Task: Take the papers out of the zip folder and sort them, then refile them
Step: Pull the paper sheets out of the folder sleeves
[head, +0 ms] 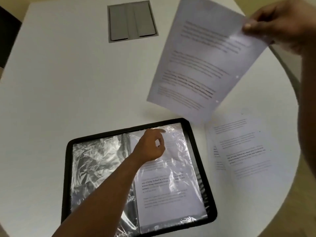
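Lying open flat on the white round desk (71,86), near its front edge: a black-rimmed zip folder (200,151), showing crinkled clear plastic sleeves (99,168) on both halves. Glinting and wrinkled on the folder's left half, apparently holding no sheet; on the right half, covering a printed page (169,190) with grey and bold lines of text.

Reaching over the folder's right half, near its top rim: the left hand (150,147), fingers loosely curled, index finger and thumb closing into a ring at the sleeve's upper edge; cannot tell whether actually pinching the plastic. Crossing the folder's middle and hiding part of both halves: the bare left forearm.

Hanging tilted in the air beyond the folder's top right corner: a punched printed sheet (201,62), blurred, pinched at its upper right corner by the right hand (280,23).

Resting flat on the desk just right of the folder: more printed papers (248,147), overlapping slightly. Sitting flush in the desk, well beyond the folder: a grey cable hatch (131,21).
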`<act>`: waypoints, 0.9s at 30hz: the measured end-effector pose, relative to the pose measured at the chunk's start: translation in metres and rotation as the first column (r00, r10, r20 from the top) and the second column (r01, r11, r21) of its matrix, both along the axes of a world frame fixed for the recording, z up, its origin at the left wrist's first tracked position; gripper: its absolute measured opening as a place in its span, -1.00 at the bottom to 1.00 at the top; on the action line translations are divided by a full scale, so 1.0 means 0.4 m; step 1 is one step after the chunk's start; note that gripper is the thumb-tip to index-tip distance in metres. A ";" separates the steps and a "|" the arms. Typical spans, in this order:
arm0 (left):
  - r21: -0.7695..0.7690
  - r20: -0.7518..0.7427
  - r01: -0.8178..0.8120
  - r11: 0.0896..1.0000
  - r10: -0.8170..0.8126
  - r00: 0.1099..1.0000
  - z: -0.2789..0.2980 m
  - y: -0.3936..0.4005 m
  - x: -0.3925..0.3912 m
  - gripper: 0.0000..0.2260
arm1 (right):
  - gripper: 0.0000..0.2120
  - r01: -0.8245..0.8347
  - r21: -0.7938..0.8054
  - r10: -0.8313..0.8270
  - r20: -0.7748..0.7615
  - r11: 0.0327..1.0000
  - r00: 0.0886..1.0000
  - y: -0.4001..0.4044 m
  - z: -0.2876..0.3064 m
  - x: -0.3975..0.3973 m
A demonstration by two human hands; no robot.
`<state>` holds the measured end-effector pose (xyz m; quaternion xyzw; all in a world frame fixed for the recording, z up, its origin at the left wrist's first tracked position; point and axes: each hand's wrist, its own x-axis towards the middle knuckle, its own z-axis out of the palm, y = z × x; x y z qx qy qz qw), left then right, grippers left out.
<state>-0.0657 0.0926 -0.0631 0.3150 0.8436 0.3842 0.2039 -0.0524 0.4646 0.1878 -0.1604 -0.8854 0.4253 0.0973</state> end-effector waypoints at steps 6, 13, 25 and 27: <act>0.036 0.013 -0.140 0.989 0.140 0.990 0.016 0.039 -0.004 -0.90 | -0.83 -0.016 -0.094 0.052 0.392 0.995 0.918 0.168 -0.091 0.140; 0.081 0.229 -0.450 0.890 0.423 0.877 0.072 0.019 -0.042 -0.82 | -0.94 -0.207 0.183 -0.014 0.779 0.961 0.626 0.223 -0.259 0.173; 0.231 0.745 -0.808 0.542 0.436 0.505 0.134 -0.245 -0.133 -0.55 | -0.60 0.116 0.693 -0.517 0.405 0.711 0.754 0.119 -0.574 0.238; 0.173 0.775 -0.860 0.481 0.472 0.420 0.115 -0.311 -0.158 -0.65 | -0.61 0.229 0.653 -0.516 0.286 0.722 0.808 0.047 -0.599 0.239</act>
